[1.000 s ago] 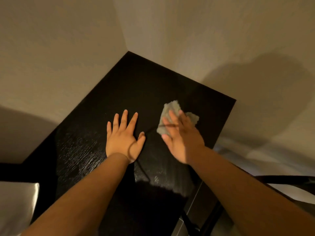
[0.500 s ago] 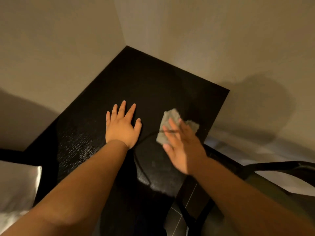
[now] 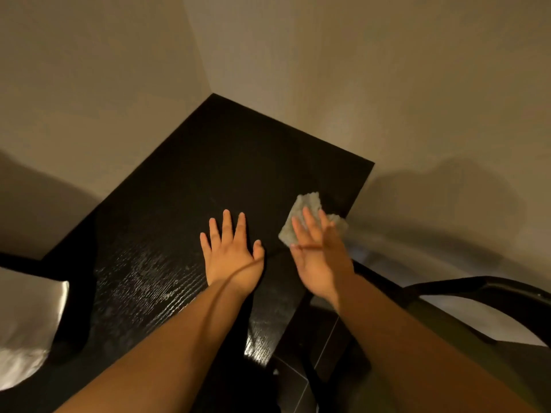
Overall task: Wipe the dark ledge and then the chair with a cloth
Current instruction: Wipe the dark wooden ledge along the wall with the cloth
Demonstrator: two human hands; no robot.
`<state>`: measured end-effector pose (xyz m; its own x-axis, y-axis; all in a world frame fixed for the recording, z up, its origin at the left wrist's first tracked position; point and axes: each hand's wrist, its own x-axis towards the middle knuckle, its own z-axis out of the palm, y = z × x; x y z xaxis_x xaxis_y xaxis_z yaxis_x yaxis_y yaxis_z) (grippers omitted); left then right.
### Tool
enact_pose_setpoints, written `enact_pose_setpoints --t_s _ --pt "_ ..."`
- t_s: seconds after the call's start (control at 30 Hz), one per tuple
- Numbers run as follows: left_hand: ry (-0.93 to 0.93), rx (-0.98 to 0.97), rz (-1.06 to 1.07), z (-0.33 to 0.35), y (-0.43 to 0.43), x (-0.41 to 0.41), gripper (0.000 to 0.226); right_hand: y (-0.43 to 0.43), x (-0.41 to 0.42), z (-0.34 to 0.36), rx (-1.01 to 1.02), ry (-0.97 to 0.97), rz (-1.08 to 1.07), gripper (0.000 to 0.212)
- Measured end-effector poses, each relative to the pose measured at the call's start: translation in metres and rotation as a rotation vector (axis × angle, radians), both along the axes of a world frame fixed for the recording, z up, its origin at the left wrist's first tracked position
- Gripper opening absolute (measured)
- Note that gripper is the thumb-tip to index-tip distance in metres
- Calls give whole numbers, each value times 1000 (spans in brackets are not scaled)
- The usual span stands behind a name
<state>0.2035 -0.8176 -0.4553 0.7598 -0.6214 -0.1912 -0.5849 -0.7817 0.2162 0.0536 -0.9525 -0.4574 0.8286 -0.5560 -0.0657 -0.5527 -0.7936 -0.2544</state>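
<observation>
Two plain beige walls (image 3: pixel 387 70) meet at a corner seam (image 3: pixel 197 46) up top. Big soft shadow (image 3: pixel 447 198) on the rt wall. Btm left: pale, shiny cushion-like thing (image 3: pixel 26 329) (can't tell what exactly). Btm centre: dark floor tiles (image 3: pixel 293 380) w/ thin grout lines.

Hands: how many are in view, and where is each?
2. The left hand lies flat on the dark ledge; the right hand presses a grey cloth near the ledge's right edge. No hand looks hidden.
</observation>
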Motion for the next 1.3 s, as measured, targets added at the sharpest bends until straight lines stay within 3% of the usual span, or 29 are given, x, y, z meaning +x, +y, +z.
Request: enact_pose_setpoints --t_s 0.1,0.2,0.27,0.33,0.43,0.57,0.67,0.8,0.9,1.07,1.17,1.3 --pt "6 11 -16 -1 -10 5 77 6 -26 3 63 -30 201 59" --pt "31 9 -34 1 -30 22 77 -52 -15 -13 -72 29 235 62" --pt "29 3 -14 2 -44 31 76 -103 3 -23 -59 155 125 79" --pt "3 -3 12 2 -53 33 75 -137 15 -30 -9 105 -71 92" --pt "-9 21 23 1 -58 33 77 -119 25 -17 -5 20 -218 72" --pt "14 50 0 4 -59 37 78 -61 -2 -10 -42 -113 10 58" --pt "10 64 -3 4 -63 41 79 -102 -7 -14 -15 -74 135 58" --pt "4 56 -9 2 -69 45 80 -172 20 -9 7 21 -75 71" --pt "-1 61 -8 0 -70 47 79 -168 31 -6 16 -5 -180 72" --pt "5 65 -11 2 -69 46 79 -103 5 -9 -24 -93 -30 62" --pt "-8 55 -9 1 -69 46 80 -125 5 -2 4 -48 107 64" --pt "-17 54 -14 -1 -70 47 80 -178 45 6 23 97 -61 74"
